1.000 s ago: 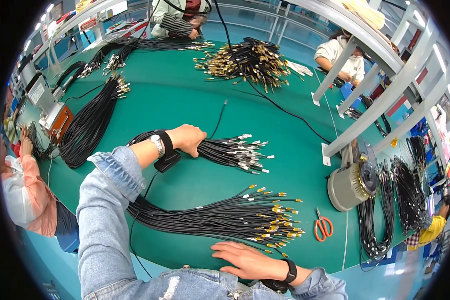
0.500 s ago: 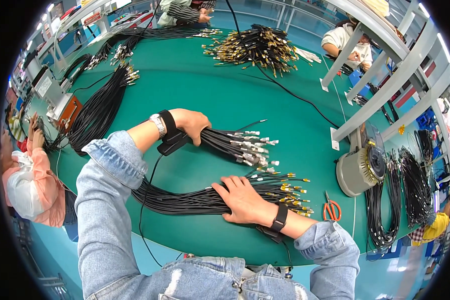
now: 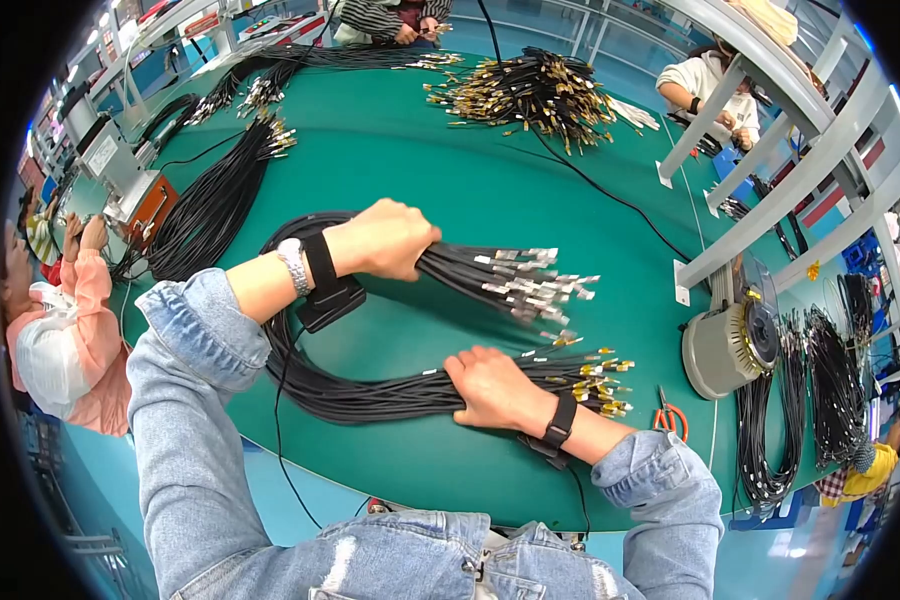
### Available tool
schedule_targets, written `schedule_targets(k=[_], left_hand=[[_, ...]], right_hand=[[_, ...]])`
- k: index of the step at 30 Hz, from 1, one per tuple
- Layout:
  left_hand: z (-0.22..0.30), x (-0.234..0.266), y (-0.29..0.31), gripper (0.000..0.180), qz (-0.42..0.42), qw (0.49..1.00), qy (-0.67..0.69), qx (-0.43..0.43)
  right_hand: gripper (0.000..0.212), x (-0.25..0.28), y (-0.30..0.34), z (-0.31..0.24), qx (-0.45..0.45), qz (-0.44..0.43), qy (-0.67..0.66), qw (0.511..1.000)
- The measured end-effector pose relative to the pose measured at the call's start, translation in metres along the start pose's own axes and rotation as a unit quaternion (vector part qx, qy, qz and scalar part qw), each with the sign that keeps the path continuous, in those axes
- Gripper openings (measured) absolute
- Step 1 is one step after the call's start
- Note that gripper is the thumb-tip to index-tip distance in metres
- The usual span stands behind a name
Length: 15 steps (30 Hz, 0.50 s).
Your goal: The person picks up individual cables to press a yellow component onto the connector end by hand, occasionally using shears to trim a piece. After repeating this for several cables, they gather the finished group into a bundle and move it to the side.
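Note:
A thick bundle of black cables (image 3: pixel 320 392) lies bent in a U on the green table, its curve toward the left. My left hand (image 3: pixel 395 240) is closed round the far arm of the bundle, just behind the white-tagged ends (image 3: pixel 535 282), which fan out to the right. My right hand (image 3: pixel 495 388) lies over the near arm, its fingers wrapped on the cables beside the yellow-and-white ends (image 3: pixel 600 378). A black band with a small box sits on each wrist.
Orange-handled snips (image 3: pixel 670 415) lie right of my right hand, near a round grey machine (image 3: pixel 725 345). A heap of cables (image 3: pixel 530 95) sits at the far side, another bundle (image 3: pixel 215 205) at the left. Metal posts (image 3: pixel 750 215) rise at right. Other people work around the table.
My left hand has moved slightly right and lifted the far arm of the bundle, whose white-tagged ends shifted right. My right hand stays on the near arm. The view has shifted a little.

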<state>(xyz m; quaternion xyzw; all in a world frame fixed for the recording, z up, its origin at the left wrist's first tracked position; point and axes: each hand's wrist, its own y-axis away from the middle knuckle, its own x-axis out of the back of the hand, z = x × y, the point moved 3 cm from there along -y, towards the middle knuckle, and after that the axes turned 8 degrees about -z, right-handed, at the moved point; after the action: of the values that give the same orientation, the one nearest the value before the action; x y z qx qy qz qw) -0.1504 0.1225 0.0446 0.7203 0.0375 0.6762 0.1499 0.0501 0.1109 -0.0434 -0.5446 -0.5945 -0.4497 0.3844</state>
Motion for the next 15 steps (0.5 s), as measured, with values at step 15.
schedule_targets(k=[15], left_hand=[[0.117, 0.026, 0.105, 0.028, 0.405, 0.893, -0.185, -0.062]], right_hand=[[0.025, 0.065, -0.045, 0.169, -0.306, 0.285, 0.181, 0.89]])
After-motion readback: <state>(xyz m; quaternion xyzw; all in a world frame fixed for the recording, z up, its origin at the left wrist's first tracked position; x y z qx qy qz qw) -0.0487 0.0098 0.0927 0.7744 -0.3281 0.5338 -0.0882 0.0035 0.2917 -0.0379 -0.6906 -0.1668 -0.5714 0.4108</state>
